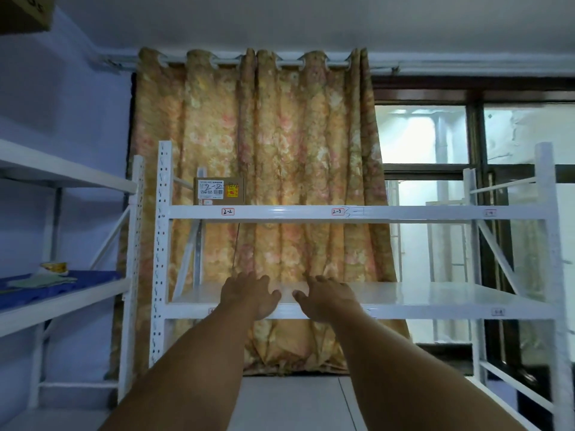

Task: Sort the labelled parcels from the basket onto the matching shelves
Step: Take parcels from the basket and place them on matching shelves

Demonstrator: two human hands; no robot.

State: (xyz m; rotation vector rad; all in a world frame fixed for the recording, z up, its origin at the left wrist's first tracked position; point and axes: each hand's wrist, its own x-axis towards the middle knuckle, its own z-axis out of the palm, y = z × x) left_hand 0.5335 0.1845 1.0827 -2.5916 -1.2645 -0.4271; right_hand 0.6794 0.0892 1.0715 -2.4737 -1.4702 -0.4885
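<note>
Our left hand (249,295) and right hand (330,300) reach side by side over the front edge of the lower shelf (435,296), toward 6 o'clock in our view, with fingers (320,279) loosely spread and holding nothing. The one parcel (219,190) we see, a brown box marked 2-2, stands on the upper shelf (311,212) at 11 o'clock from our hands. It sits just above the 2-2 tag (227,211), with the flowered curtain (280,135) behind it.

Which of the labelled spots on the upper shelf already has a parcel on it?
The leftmost one, above the 2-2 tag: a cardboard box marked 2-2 stands there. Nothing stands above the 2-3 tag or the far-right tag.
</note>
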